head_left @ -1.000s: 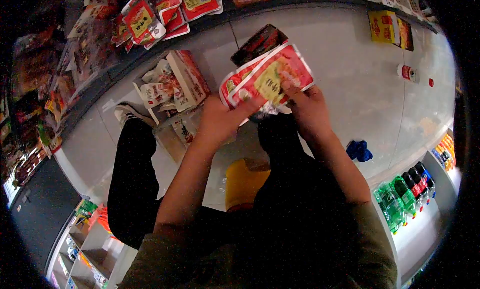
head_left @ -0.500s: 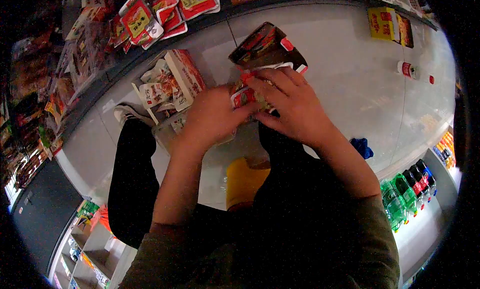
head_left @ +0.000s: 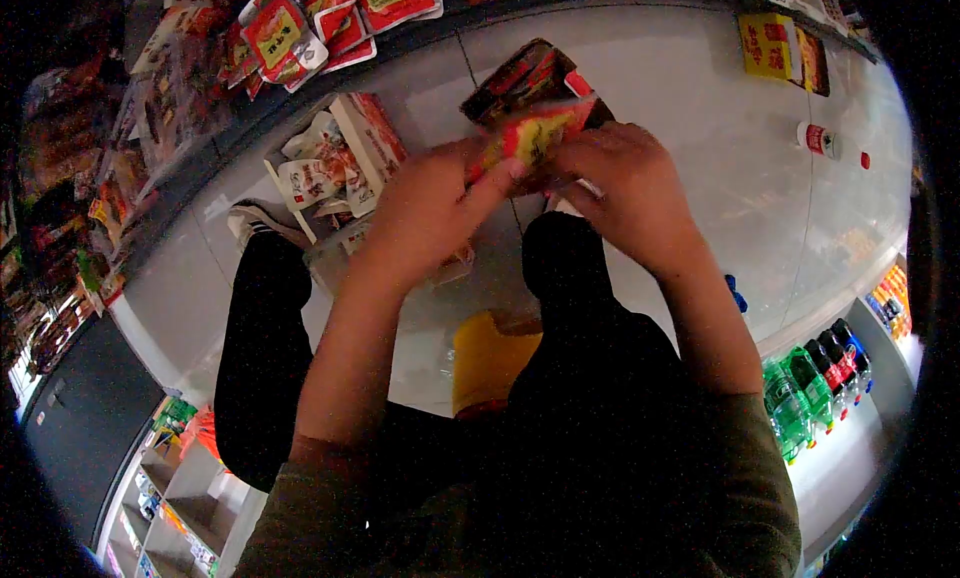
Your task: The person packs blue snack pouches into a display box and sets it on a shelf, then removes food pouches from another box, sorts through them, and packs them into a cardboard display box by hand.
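A red and yellow snack packet [head_left: 540, 136], blurred by motion, is tilted up in front of me. My left hand [head_left: 432, 203] grips its left end, thumb laid along the near face. Close to its lower right edge is my right hand [head_left: 628, 178], fingers curled inward and smeared; whatever they pinch is mostly hidden. Just beyond the hands, an open dark box [head_left: 525, 76] with red packets in it rests on the floor. Left of my left hand lies an open carton [head_left: 372, 138] holding white snack packets [head_left: 318, 173].
Red packets [head_left: 285, 43] hang over the shelf edge at far left. A yellow box [head_left: 766, 48] and a small bottle [head_left: 818, 139] are on the floor at right. Green bottles [head_left: 788, 403] stand on a lower-right shelf. A yellow object [head_left: 490, 363] sits between my legs.
The packet has been raised and tilted, its printed face now more visible. My right hand has shifted right, away from the left hand, and its fingers have curled. My right knee has moved slightly.
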Available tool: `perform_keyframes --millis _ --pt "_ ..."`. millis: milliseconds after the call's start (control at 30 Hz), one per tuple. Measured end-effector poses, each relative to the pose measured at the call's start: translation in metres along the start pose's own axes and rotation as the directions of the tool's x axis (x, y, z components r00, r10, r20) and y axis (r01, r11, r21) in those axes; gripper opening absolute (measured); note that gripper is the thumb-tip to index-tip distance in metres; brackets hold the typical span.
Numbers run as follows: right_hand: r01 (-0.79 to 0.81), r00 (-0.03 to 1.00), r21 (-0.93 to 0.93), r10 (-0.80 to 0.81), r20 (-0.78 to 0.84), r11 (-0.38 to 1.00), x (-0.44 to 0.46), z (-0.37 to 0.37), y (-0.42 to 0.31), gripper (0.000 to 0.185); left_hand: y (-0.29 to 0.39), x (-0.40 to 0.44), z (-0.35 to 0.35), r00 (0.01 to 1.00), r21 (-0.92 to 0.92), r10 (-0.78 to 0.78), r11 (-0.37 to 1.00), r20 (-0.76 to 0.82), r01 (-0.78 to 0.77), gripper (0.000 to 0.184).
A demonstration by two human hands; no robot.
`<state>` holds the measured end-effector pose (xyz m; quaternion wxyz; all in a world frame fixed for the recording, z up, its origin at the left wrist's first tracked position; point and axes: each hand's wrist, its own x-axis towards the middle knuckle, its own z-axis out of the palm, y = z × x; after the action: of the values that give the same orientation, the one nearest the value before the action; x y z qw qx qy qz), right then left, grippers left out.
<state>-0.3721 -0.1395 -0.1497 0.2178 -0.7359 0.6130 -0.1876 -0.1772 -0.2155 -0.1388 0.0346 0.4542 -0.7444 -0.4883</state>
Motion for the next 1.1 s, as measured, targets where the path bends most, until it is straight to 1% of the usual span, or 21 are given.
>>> perform_keyframes --millis 33,67,100,133,200,267,367,433,467,533,567,600,633,667,733,767,833,900,967,1033,1100 --pt "-0.002 1.000 -0.001 0.002 0.002 1.000 -0.002 -0.005 0.004 0.019 0.000 0.001 -0.002 0.999 0.032 -0.005 0.999 -0.043 0.007 0.043" --pt "-0.074 0.996 -0.003 0.074 0.042 0.997 -0.003 -0.011 0.007 0.015 -0.001 0.003 -0.005 0.999 0.030 -0.005 1.000 -0.040 0.006 0.043" --pt "-0.144 0.986 -0.008 0.144 0.082 0.990 -0.005 -0.017 0.010 0.014 -0.002 0.006 -0.011 0.996 0.101 -0.025 0.994 -0.090 0.034 0.043" --pt "-0.144 0.986 -0.008 0.144 0.082 0.990 -0.006 -0.022 0.012 0.014 -0.003 0.008 -0.016 0.989 0.170 -0.041 0.983 -0.142 0.066 0.043" --pt "-0.209 0.970 0.115 0.221 -0.103 0.971 -0.008 -0.033 0.016 0.014 -0.011 0.012 -0.020 0.987 0.235 -0.064 0.967 -0.150 0.099 0.042" --pt "-0.236 0.962 0.138 0.251 -0.110 0.962 -0.012 -0.040 0.021 0.014 -0.011 0.013 -0.021 0.983 0.298 -0.087 0.945 -0.159 0.132 0.041" --pt "-0.237 0.919 0.290 0.311 -0.244 0.927 -0.012 -0.043 0.024 0.014 0.001 0.017 -0.017 0.993 0.377 -0.006 0.925 -0.116 0.049 0.037" --pt "-0.230 0.926 0.280 0.298 -0.231 0.932 -0.011 -0.047 0.023 0.014 0.009 0.023 -0.008 0.994 0.491 0.044 0.871 -0.100 0.011 0.032" --pt "-0.223 0.933 0.269 0.284 -0.219 0.937 -0.011 -0.048 0.023 0.014 0.007 0.026 -0.003 0.994 0.492 0.044 0.871 -0.099 0.010 0.032" --pt "-0.204 0.942 0.278 0.265 -0.203 0.939 -0.012 -0.048 0.027 0.013 0.001 0.036 0.007 0.970 0.479 0.207 0.869 -0.123 -0.125 0.027" --pt "-0.186 0.951 0.288 0.245 -0.186 0.940 -0.013 -0.047 0.029 0.014 -0.001 0.040 0.011 0.971 0.478 0.207 0.869 -0.122 -0.125 0.027" --pt "-0.187 0.951 0.288 0.247 -0.186 0.939 -0.014 -0.047 0.032 0.014 0.000 0.044 0.013 0.986 0.511 0.157 0.853 -0.060 -0.105 0.031" --pt "-0.142 0.970 0.272 0.189 -0.155 0.952 -0.015 -0.047 0.035 0.015 0.001 0.047 0.015 0.995 0.544 0.103 0.835 0.001 -0.087 0.035" --pt "-0.095 0.984 0.257 0.130 -0.123 0.962 -0.016 -0.046 0.037 0.017 0.001 0.049 0.018 0.995 0.543 0.102 0.835 0.003 -0.088 0.035" --pt "-0.089 0.987 0.293 0.124 -0.103 0.952 -0.015 -0.040 0.038 0.019 -0.001 0.053 0.026 0.998 0.558 0.065 0.828 0.000 -0.054 0.031" --pt "-0.081 0.990 0.329 0.115 -0.085 0.941 -0.015 -0.035 0.039 0.021 -0.005 0.055 0.030 0.998 0.558 0.066 0.828 0.000 -0.055 0.031" --pt "-0.111 0.988 0.367 0.143 -0.063 0.923 -0.014 -0.024 0.040 0.022 -0.014 0.061 0.038 0.993 0.594 0.115 0.798 0.015 -0.101 0.019" --pt "-0.138 0.985 0.406 0.169 -0.041 0.904 -0.013 -0.013 0.045 0.024 -0.020 0.064 0.043 0.987 0.599 0.158 0.789 0.014 -0.134 0.017" --pt "-0.127 0.991 0.372 0.136 0.002 0.919 -0.010 -0.002 0.053 0.024 -0.023 0.065 0.047 0.980 0.607 0.199 0.777 0.014 -0.167 0.016" --pt "-0.118 0.993 0.316 0.116 0.026 0.941 -0.007 0.010 0.058 0.023 -0.020 0.067 0.048 0.991 0.621 0.129 0.774 0.039 -0.125 0.014" --pt "-0.107 0.994 0.258 0.096 0.054 0.960 -0.003 0.025 0.066 0.023 -0.019 0.067 0.049 0.991 0.617 0.131 0.777 0.030 -0.121 0.014"
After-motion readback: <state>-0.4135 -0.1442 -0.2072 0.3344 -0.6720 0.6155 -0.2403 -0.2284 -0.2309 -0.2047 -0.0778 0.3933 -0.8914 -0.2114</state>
